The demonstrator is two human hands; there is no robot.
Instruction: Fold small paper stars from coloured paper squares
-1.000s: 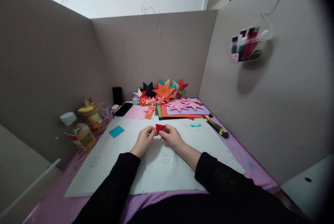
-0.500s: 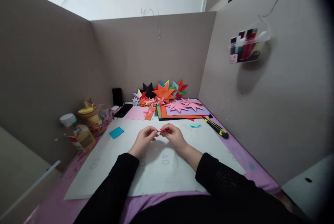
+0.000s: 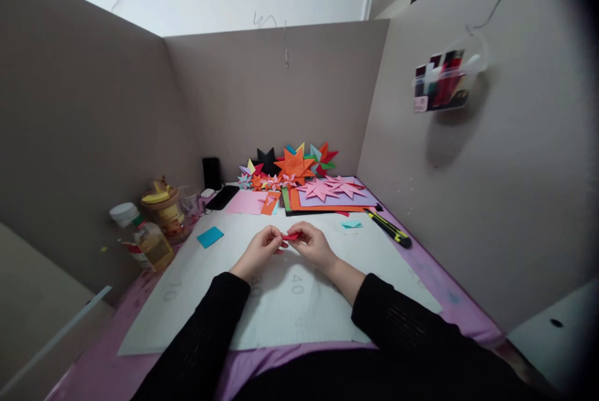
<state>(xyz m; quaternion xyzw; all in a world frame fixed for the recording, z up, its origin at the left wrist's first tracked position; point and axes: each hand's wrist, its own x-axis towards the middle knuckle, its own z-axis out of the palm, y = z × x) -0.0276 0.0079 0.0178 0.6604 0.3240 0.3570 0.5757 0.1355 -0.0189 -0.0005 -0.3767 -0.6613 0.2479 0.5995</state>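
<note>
A small folded red paper [image 3: 291, 237] is held between my two hands above the white mat [image 3: 299, 320]. My left hand [image 3: 263, 249] pinches its left end with thumb and fingers. At its right end, my right hand [image 3: 314, 244] closes on it in a similar pinch. Parts of the paper are hidden by the fingertips. To the left on the mat lies a stack of blue paper [image 3: 210, 237]. A small folded turquoise paper [image 3: 352, 224] rests to the right of my hands.
Folded paper stars [image 3: 296, 165] stand along the back wall, with pink stars [image 3: 319, 189] on coloured sheets before them. A yellow-black utility knife [image 3: 389, 229] lies at right. On the left are a phone [image 3: 223, 198], a bottle [image 3: 152, 245] and a brown pot [image 3: 167, 217].
The red paper has turned slightly in my fingers and shows more of its surface. Both hands stay in nearly the same place.
</note>
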